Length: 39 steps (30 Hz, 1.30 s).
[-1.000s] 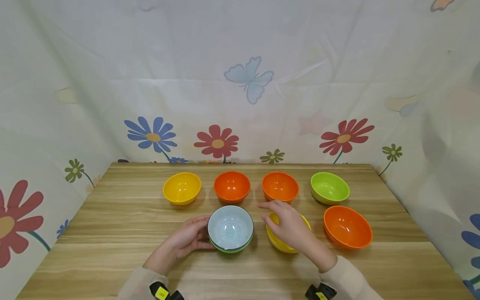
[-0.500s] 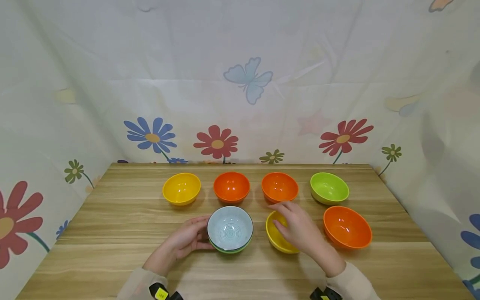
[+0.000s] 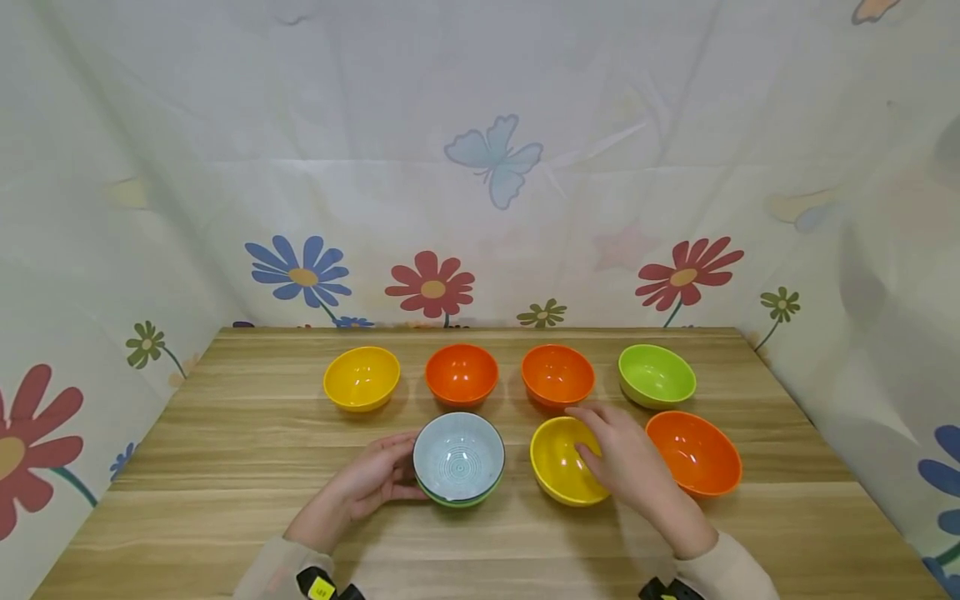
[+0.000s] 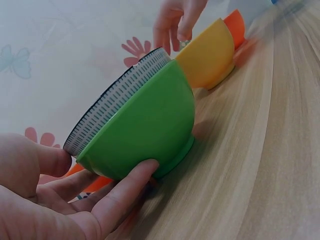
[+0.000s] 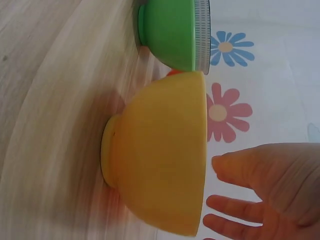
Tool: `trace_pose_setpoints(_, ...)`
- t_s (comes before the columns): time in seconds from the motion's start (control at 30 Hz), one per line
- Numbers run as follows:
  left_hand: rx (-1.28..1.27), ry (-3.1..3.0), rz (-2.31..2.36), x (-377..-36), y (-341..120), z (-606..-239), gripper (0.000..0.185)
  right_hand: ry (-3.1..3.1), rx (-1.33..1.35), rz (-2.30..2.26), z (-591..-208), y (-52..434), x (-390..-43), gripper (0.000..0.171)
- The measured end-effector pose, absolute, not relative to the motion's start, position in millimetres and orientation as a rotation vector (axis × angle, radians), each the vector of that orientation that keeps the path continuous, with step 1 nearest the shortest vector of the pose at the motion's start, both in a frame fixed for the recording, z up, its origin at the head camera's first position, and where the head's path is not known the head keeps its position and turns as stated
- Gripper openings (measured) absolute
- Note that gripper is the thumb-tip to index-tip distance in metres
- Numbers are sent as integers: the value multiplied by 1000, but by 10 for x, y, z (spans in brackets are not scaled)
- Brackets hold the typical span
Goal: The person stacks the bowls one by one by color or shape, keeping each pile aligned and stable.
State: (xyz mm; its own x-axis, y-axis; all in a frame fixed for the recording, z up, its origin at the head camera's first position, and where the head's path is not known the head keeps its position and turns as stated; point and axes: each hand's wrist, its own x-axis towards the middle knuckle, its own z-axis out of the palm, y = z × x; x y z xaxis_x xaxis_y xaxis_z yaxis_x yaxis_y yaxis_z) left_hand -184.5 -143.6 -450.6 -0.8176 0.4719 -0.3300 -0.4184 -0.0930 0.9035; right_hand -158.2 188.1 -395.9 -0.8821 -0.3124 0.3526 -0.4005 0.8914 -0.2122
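A pale grey-blue bowl (image 3: 459,457) with a dark rim and a ringed inside sits nested in a green bowl (image 4: 150,125) at the front middle. My left hand (image 3: 378,477) holds this pair from the left, thumb at the upper rim and fingers against the green side. Right of the pair, a yellow bowl (image 3: 561,467) stands upright on the table. Over its right rim hovers my right hand (image 3: 626,458), fingers loosely bent and thumb apart from them. The right wrist view shows a gap between that thumb and the yellow rim (image 5: 204,150).
At the back stand a yellow bowl (image 3: 362,379), two orange bowls (image 3: 461,375) and a lime green bowl (image 3: 657,377) in a row. A larger orange bowl (image 3: 693,454) is just right of my right hand. Behind the wooden table (image 3: 225,467) hangs a flowered cloth (image 3: 360,167).
My right hand has moved rightward across the front yellow bowl, from its left side to its right rim, uncovering more of its inside. My left hand and the nested bowls have stayed put.
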Motion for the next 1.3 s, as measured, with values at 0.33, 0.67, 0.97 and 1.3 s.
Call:
trace_pose_setpoints(0.33,65,1592,1973,-1837,-1444,-4509,49,-2828,425,488,-3928,1979,-1540,46)
trace_pose_setpoints(0.67,72,1592,1972,-1840,-1445,-4506,49,-2877,340,514,-3899,2030,-1534,43)
trace_pose_setpoints(0.97,83,1604,1962,-1848,-1439,-4496,50,-2970,278,561,-3886,2033,-1564,37)
trace_pose_setpoints(1.3,94,1590,1961,-1846,-1442,-4516,48,-2958,280,549,-3931,2035,-1595,27)
